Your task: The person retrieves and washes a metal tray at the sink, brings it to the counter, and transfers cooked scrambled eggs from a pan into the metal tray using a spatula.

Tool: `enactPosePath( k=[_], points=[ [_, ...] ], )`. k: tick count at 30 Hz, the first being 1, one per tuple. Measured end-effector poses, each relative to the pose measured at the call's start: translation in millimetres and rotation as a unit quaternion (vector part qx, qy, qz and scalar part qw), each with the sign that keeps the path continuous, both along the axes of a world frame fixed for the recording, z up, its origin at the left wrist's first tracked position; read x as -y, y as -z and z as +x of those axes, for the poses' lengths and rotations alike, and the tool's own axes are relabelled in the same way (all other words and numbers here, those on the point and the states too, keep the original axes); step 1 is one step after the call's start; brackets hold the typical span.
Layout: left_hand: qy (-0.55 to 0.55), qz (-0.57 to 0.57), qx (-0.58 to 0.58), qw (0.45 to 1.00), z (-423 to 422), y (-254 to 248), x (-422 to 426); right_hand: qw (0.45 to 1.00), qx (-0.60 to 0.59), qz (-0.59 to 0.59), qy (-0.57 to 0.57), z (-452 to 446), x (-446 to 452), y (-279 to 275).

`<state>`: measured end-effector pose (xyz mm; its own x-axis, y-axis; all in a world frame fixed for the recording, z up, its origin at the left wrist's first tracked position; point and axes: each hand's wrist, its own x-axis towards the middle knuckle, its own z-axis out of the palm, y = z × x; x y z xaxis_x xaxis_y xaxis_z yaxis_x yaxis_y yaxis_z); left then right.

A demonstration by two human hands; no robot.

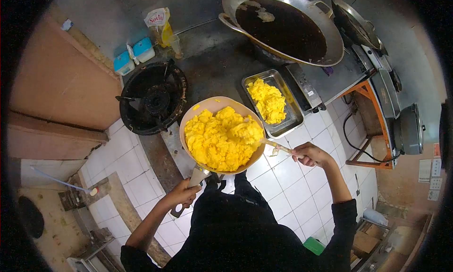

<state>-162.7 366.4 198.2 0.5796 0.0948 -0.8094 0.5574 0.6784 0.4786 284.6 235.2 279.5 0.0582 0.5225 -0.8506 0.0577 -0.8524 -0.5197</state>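
My left hand (pixel 183 195) is wrapped round the handle of a beige frying pan (pixel 187 114), which is held up off the stove. Scrambled eggs (pixel 212 142), bright yellow, fill most of the pan. With closed fingers, my right hand (pixel 311 155) grips the handle of a spatula (pixel 278 146). The spatula's far end lies under a lump of egg at the pan's right side, so its blade is hidden. Just beyond the pan, to the right, a rectangular metal tray (pixel 298 112) holds more scrambled egg (pixel 268 101).
A black gas burner (pixel 155 98) sits left of the pan. Behind the tray stands a large wok (pixel 330 50) of dark liquid. Blue-lidded containers (pixel 143 49) and an oil pouch (pixel 160 26) are at the back left. An orange-framed stand (pixel 377 116) is at the right.
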Motion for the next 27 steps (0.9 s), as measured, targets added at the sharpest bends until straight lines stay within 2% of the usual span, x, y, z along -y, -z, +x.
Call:
enactPosePath(
  k=[4, 10, 12, 14, 15, 16, 17, 18, 20, 21, 23, 27],
  points=[
    [0.002, 0.001, -0.001, 1.0, -1, -1, -1, 1.0, 0.0, 0.012, 0.023, 21, -1, -11],
    [0.003, 0.005, 0.003, 1.0, -1, 3, 1, 0.989, 0.086, 0.07, 0.099, 66, -5, -2],
    [0.002, 0.008, -0.003, 1.0, 1, -1, 1, 0.98, 0.12, 0.104, 0.116, 85, -12, 23],
    [0.003, 0.01, -0.01, 1.0, 2, -3, 1, 0.96, 0.222, 0.158, 0.068, 110, -16, 60],
    [-0.004, 0.008, -0.002, 1.0, 0, -2, 1, 0.96, 0.221, 0.159, 0.071, 102, -18, 63],
    [-0.009, 0.005, 0.006, 1.0, 0, -2, 1, 0.859, 0.485, 0.166, 0.003, 82, -28, 67],
    [-0.004, 0.007, 0.006, 1.0, 0, -3, 1, 0.686, 0.708, 0.155, -0.065, 61, -38, 69],
    [-0.002, 0.011, 0.005, 1.0, 0, -6, 1, 0.723, 0.686, 0.087, -0.018, 46, -48, 56],
    [0.007, 0.017, 0.007, 1.0, 2, -9, 2, 0.679, 0.725, 0.075, -0.085, 44, -49, 58],
    [0.001, 0.016, 0.0, 1.0, 1, -11, 2, 0.679, 0.726, 0.071, -0.08, 47, -47, 62],
    [-0.015, 0.006, -0.007, 1.0, 3, -18, 0, 0.627, 0.767, 0.101, -0.09, 53, -44, 69],
    [0.02, 0.034, -0.025, 0.999, 8, -33, -4, 0.605, 0.777, 0.162, -0.061, 37, -38, 55]
  ],
)
